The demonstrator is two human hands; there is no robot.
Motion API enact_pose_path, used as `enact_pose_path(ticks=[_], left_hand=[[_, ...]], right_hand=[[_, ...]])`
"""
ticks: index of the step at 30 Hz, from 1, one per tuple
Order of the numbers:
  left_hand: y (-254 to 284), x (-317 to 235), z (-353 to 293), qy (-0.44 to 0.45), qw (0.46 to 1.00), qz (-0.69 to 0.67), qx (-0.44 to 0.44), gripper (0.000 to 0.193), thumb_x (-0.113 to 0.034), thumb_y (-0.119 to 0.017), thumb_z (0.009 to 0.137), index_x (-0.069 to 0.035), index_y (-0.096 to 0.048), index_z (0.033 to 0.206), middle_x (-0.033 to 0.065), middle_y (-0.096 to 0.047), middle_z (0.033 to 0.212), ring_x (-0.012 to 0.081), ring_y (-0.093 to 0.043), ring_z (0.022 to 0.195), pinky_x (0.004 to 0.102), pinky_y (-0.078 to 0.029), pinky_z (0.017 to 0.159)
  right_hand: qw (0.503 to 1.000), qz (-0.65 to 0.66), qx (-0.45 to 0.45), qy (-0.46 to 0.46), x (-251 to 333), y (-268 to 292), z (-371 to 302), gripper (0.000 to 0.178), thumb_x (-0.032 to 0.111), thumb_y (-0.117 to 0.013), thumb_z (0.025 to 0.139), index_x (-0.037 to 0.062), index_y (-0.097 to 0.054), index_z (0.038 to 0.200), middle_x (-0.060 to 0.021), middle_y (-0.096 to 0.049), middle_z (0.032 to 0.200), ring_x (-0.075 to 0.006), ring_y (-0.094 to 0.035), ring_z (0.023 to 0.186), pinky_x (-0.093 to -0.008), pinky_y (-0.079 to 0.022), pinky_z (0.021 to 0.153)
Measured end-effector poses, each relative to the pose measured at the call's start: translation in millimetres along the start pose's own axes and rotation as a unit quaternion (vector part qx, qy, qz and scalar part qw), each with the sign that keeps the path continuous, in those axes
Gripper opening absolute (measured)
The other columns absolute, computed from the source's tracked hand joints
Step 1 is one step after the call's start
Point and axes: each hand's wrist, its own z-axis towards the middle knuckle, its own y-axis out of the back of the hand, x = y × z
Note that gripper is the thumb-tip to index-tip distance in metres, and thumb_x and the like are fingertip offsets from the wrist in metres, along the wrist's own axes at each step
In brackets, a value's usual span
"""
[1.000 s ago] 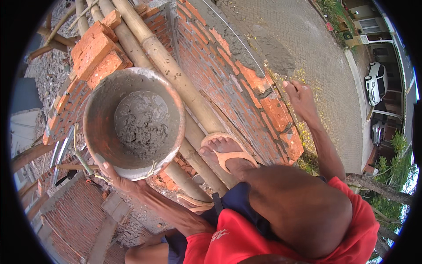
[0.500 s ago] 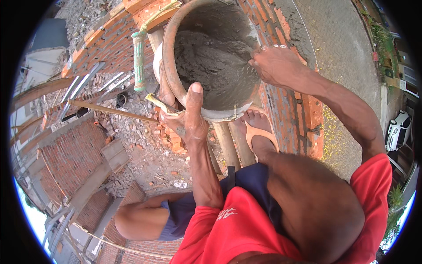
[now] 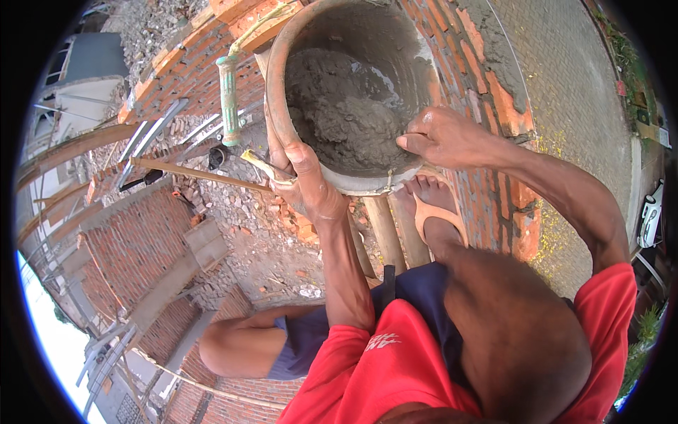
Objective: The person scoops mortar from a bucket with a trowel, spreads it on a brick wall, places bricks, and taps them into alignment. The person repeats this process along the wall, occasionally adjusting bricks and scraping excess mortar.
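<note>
A round bucket [image 3: 279, 78] with a mortar-smeared rim holds wet grey mortar [image 3: 346, 116]. My left hand [image 3: 311, 184] is closed on its near left rim, thumb on top and fingers outside. At the bucket's right inner side, my right hand [image 3: 445, 138] is closed in a fist over the mortar. Whatever the fist grips is hidden by the fingers and mortar. Outside the bucket's left side hangs its handle, a green ribbed tube [image 3: 228, 99] on a yellowish strip. The strip's frayed lower end lies by my left fingers.
A brick wall top [image 3: 487, 141] runs along the right of the bucket. My sandalled foot [image 3: 434, 205] is beside the bucket, near wooden poles [image 3: 388, 230]. Rubble and low brick walls [image 3: 138, 261] lie far below on the left; a paved road [image 3: 565, 99] runs below right.
My right hand has moved down and nearer along the bucket's right side, and the mortar is heaped differently. My left hand stays on the rim. The whole view has shifted slightly.
</note>
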Motion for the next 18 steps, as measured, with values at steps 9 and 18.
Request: enact_pose_path(ticks=[9, 18], left_hand=[[30, 2, 20, 0.0, 0.999, -0.036, 0.017, 0.066, -0.036, -0.057, 0.108, 0.007, -0.039, 0.154, 0.0178, -0.054, 0.143, 0.0262, -0.056, 0.128, 0.0417, -0.047, 0.11], [63, 13, 39, 0.085, 0.983, -0.123, -0.102, 0.054, -0.034, -0.057, 0.109, 0.004, -0.049, 0.147, 0.0177, -0.058, 0.139, 0.0238, -0.061, 0.121, 0.0413, -0.054, 0.102]], right_hand=[[0.998, 0.064, -0.005, -0.022, 16, 17, -5, 0.048, 0.032, -0.058, 0.102, -0.0063, -0.065, 0.073, -0.0211, -0.058, 0.064, -0.0304, -0.057, 0.06, -0.0499, -0.046, 0.065], [0.991, 0.088, -0.049, -0.091, 43, 36, -18, 0.049, 0.039, -0.057, 0.104, -0.0038, -0.069, 0.084, -0.0136, -0.063, 0.067, -0.0236, -0.061, 0.061, -0.0436, -0.048, 0.063]])
